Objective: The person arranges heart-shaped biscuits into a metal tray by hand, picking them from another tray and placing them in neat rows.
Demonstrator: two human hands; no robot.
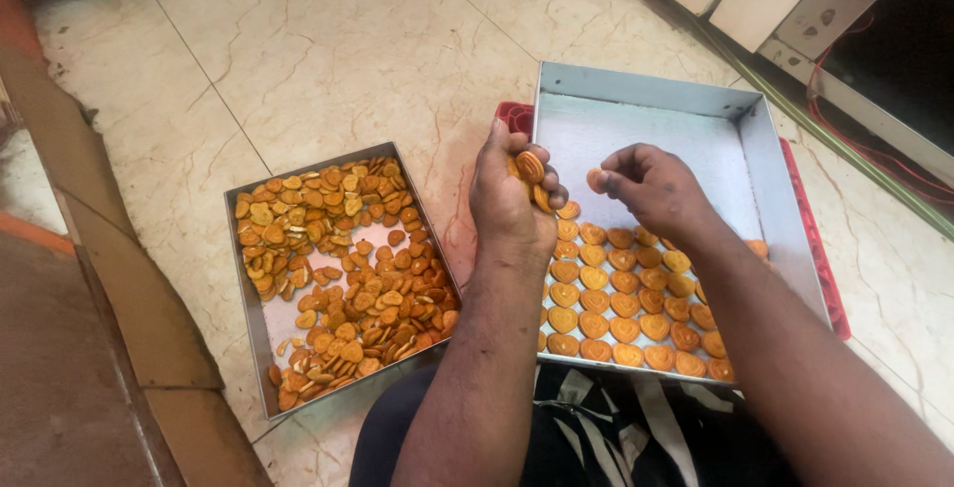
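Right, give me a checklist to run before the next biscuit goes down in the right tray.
1. Right hand has one biscuit pinched at the fingertips: ok.
2. Left hand holds a small stack of biscuits: ok.
3. Bare space left at the far end of the right tray: ok.
4. Laid rows flat and side by side: ok where visible; the forearms hide some.
5. Left tray has loose biscuits to draw from: ok.
6. Right tray level on the red mat: cannot tell.
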